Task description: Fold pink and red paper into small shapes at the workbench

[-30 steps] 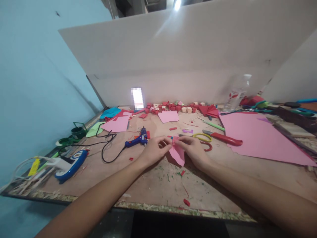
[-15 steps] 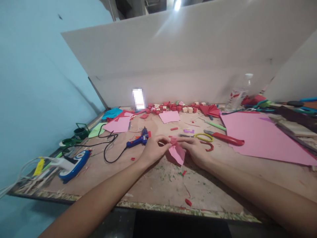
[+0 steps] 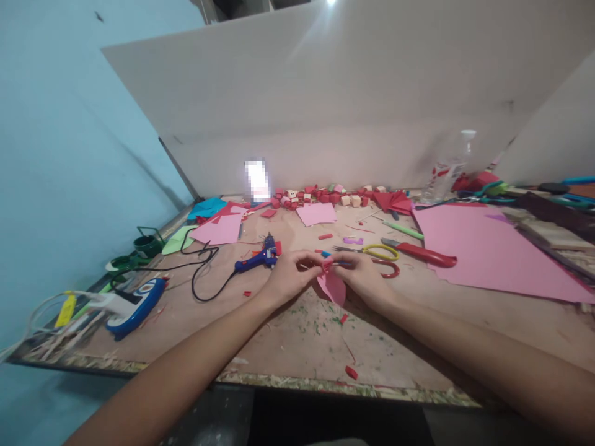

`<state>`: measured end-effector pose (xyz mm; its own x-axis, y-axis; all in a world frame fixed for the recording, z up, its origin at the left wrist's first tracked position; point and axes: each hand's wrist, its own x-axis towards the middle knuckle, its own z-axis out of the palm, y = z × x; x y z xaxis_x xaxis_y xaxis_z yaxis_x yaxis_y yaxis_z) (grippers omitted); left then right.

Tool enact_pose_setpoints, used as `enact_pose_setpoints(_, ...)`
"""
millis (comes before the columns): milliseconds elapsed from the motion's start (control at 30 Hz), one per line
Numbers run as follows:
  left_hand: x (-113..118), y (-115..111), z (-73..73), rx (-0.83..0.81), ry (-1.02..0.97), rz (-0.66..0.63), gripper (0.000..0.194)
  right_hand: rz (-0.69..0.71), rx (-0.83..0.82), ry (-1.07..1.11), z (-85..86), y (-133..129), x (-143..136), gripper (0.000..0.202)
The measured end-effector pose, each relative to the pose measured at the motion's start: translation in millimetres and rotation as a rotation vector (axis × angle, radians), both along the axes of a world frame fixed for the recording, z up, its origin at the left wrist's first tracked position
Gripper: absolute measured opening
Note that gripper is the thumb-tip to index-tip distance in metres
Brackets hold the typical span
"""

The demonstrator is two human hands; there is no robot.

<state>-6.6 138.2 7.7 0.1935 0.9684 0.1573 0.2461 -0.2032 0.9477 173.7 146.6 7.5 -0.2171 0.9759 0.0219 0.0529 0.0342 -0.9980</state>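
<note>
A small pink paper piece is held between both hands above the middle of the table. My left hand pinches its upper left side with thumb and fingers. My right hand pinches the upper right side, its fingertips almost meeting those of the left. The paper's top is folded or bunched, partly hidden by the fingers, and its lower part hangs down. Behind my right hand lie scissors with yellow handles and a red-brown handle loop.
A blue glue gun with a black cord lies left. Red and wooden cubes line the back. A red cutter overlaps a large pink sheet at right, near a bottle. A power strip sits far left.
The top of the pink paper is now more folded in between my fingers, and my right hand has closed in slightly. A small blue item shows behind the fingertips. The view has shifted slightly.
</note>
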Motion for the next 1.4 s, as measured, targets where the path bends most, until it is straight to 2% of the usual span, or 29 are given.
enact_pose_setpoints(200,-2,2,0.8,-0.018,-0.048,-0.036,0.010,-0.005,0.059,-0.065,-5.0,2,-2,0.015)
enact_pose_setpoints(467,-7,7,-2.9,-0.110,-0.146,-0.113,0.019,0.019,0.096,-0.099,-7.1,2,1,0.017)
enact_pose_setpoints(700,-6,6,-1.2,-0.088,-0.066,-0.126,0.014,0.038,0.114,-0.086,0.0,1,2,0.010)
enact_pose_setpoints(833,-6,5,-1.2,-0.036,0.010,-0.090,0.012,0.041,0.069,-0.047,2.1,-1,2,0.010)
enact_pose_setpoints(1067,-8,4,-0.3,0.018,0.097,-0.061,0.012,0.030,-0.079,0.140,-3.2,-3,3,0.029)
enact_pose_setpoints(1200,-9,6,-2.1,0.022,0.096,-0.060,0.011,0.042,-0.163,0.241,-8.7,0,4,0.027)
enact_pose_setpoints(1400,-10,9,-6.6,-0.004,0.050,-0.064,0.019,0.094,-0.219,0.317,-9.5,7,8,0.026)
